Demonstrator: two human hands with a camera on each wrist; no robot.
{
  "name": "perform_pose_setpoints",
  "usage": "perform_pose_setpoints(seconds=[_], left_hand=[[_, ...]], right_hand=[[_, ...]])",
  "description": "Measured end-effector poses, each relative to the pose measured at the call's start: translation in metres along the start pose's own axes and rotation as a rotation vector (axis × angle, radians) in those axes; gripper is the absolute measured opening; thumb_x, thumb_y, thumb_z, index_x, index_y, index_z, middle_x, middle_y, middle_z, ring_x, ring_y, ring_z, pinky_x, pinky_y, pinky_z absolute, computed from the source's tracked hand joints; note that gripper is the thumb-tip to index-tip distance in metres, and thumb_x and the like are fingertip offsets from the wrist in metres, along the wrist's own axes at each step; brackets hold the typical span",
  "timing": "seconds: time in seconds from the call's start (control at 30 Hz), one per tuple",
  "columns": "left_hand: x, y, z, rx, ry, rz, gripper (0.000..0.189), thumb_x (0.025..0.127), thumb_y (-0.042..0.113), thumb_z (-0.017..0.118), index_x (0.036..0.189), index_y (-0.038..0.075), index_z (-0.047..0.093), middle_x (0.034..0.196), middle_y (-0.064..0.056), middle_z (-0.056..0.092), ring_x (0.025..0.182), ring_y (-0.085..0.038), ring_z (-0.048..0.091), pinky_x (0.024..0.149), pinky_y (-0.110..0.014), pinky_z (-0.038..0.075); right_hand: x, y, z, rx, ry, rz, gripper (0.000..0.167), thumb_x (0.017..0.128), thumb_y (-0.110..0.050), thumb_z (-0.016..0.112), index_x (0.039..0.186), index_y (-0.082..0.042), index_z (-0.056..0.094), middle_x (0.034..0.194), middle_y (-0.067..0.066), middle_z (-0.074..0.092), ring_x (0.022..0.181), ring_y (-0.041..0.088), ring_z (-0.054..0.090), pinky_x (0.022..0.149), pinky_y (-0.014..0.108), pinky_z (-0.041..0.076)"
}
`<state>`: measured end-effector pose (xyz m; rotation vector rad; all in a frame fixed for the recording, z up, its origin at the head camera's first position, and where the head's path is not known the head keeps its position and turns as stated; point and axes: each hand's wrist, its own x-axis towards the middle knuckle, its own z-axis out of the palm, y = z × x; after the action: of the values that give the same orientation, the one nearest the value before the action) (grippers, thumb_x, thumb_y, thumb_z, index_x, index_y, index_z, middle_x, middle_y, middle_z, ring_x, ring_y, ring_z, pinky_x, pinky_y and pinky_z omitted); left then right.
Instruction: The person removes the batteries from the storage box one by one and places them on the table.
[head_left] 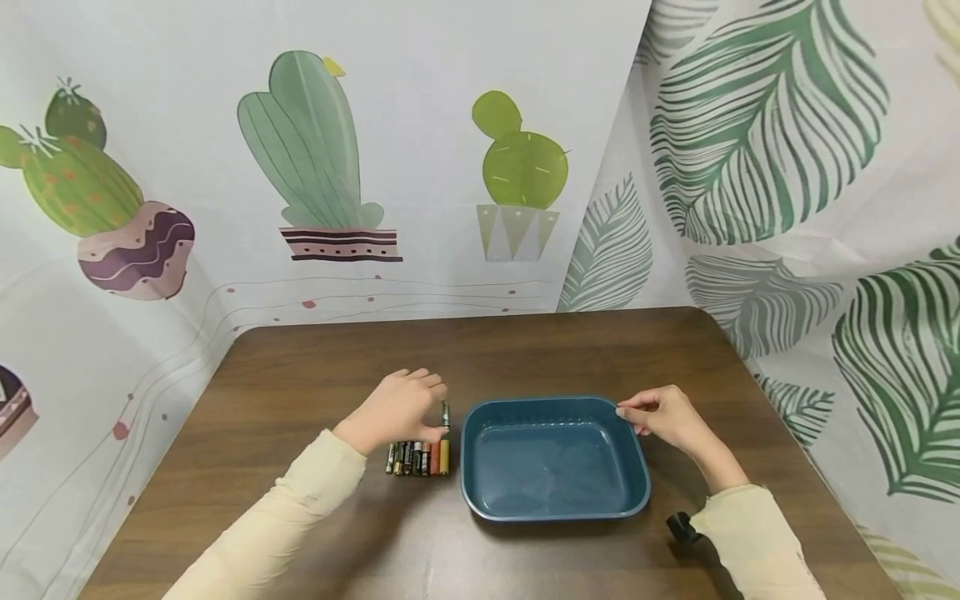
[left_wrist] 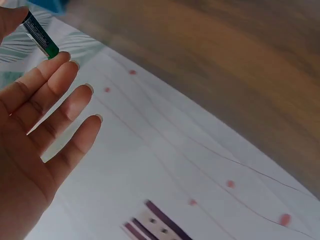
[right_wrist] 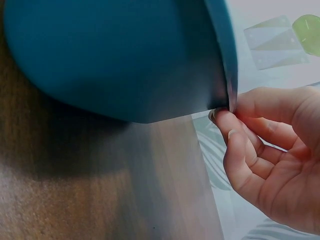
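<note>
My left hand [head_left: 401, 406] pinches a dark battery with a green end [left_wrist: 41, 36] lengthwise between thumb and fingertip. The other fingers of that hand [left_wrist: 47, 107] are spread out in the left wrist view. Just below it in the head view, a row of several batteries [head_left: 417, 458] lies side by side, black ones to the left, an orange and a yellow one to the right. A blue rectangular tray [head_left: 555, 518] stands right of the row. With thumb and forefinger, my right hand [head_left: 663, 414] pinches its far right corner; the right wrist view shows this grip on the rim [right_wrist: 230, 75].
Everything stands on a brown wooden table [head_left: 315, 358] with rounded far corners. Behind it hangs a white cloth [head_left: 427, 167] printed with cacti and leaves. A small black object [head_left: 682, 527] is at the right sleeve.
</note>
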<state>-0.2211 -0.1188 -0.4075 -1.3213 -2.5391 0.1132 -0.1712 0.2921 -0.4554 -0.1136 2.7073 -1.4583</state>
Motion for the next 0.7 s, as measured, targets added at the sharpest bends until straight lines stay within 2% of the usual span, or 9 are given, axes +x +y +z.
perform_pose_setpoints(seconds=[0.27,0.53,0.7], left_hand=[[-0.039,-0.022,0.011,-0.005,0.015,-0.036,0.038,0.066,0.046,0.077,0.085,0.015,0.065,0.081,0.006,0.059,0.077,-0.016,0.056,0.064,-0.034,0.048],[-0.071,-0.034,0.020,-0.029,-0.056,-0.080,0.040,0.063,0.044,0.079,0.085,0.014,0.064,0.086,0.002,0.063,0.081,-0.021,0.060,0.069,-0.042,0.051],[-0.081,-0.034,0.026,-0.050,-0.105,-0.093,0.041,0.061,0.042,0.080,0.086,0.013,0.065,0.091,-0.003,0.065,0.089,-0.030,0.064,0.074,-0.049,0.051]], right_hand=[[-0.001,0.000,0.000,0.009,-0.001,-0.005,0.016,0.084,-0.008,0.072,0.091,0.007,0.073,0.072,0.011,0.069,0.058,0.029,0.063,0.056,0.034,0.053],[0.000,0.000,0.000,-0.001,-0.001,-0.003,0.017,0.084,-0.009,0.072,0.092,0.006,0.073,0.071,0.010,0.069,0.059,0.029,0.063,0.055,0.031,0.052],[0.000,0.000,0.000,-0.005,0.001,-0.001,0.017,0.084,-0.009,0.072,0.092,0.006,0.073,0.071,0.009,0.069,0.058,0.026,0.063,0.055,0.031,0.052]])
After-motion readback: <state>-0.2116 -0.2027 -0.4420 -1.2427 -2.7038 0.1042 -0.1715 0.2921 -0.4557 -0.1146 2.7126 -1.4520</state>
